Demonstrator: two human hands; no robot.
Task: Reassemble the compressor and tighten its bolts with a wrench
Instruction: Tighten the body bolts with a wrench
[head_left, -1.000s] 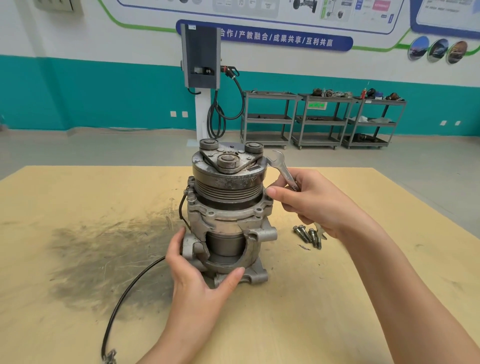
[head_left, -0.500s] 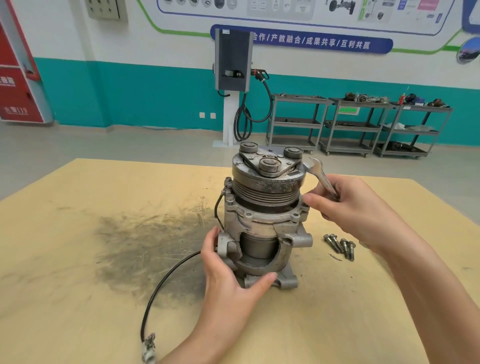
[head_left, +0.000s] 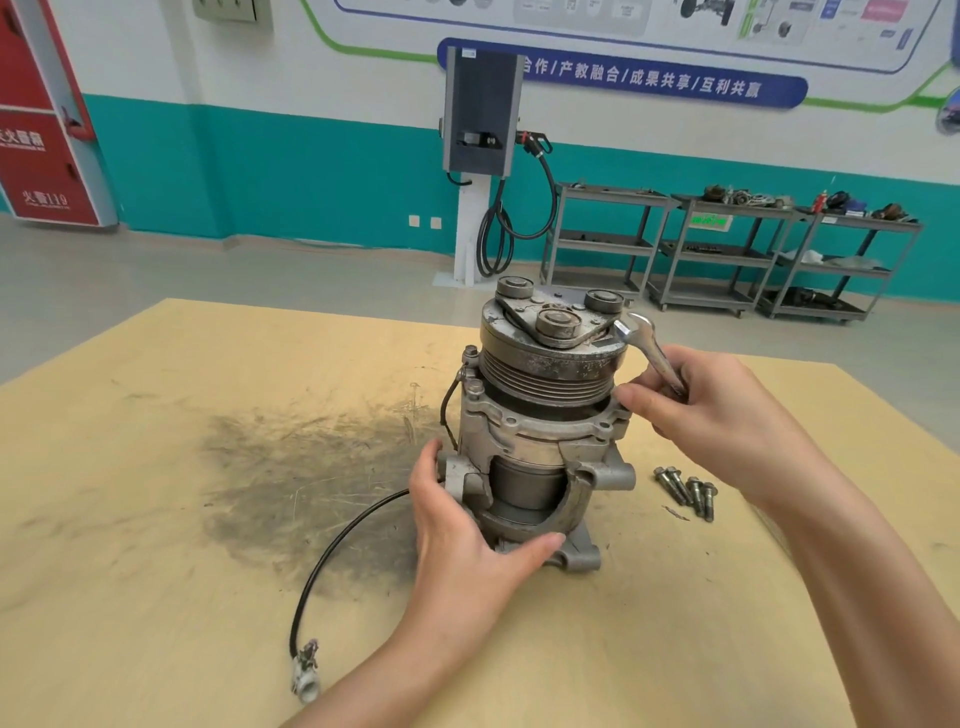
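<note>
A grey metal compressor (head_left: 545, 431) stands upright on the wooden table (head_left: 156, 519), pulley end up, with a cut-away window in its housing. My left hand (head_left: 467, 540) grips its lower body from the near left, thumb across the front of the base. My right hand (head_left: 711, 410) holds a steel open-end wrench (head_left: 647, 348), whose jaw rises beside the right edge of the top plate. My right fingertips touch the housing flange. Several loose bolts (head_left: 688, 491) lie on the table to the right of the base.
A black cable (head_left: 343, 545) runs from the compressor to a white connector (head_left: 306, 675) near the front. A dark smudge (head_left: 301, 478) stains the tabletop at left. Beyond the table stand a charging post (head_left: 480, 135) and grey shelf carts (head_left: 727, 249).
The camera has swung left, so the compressor sits further right in view. Both hands keep the same grips; the wrench stays beside the top plate.
</note>
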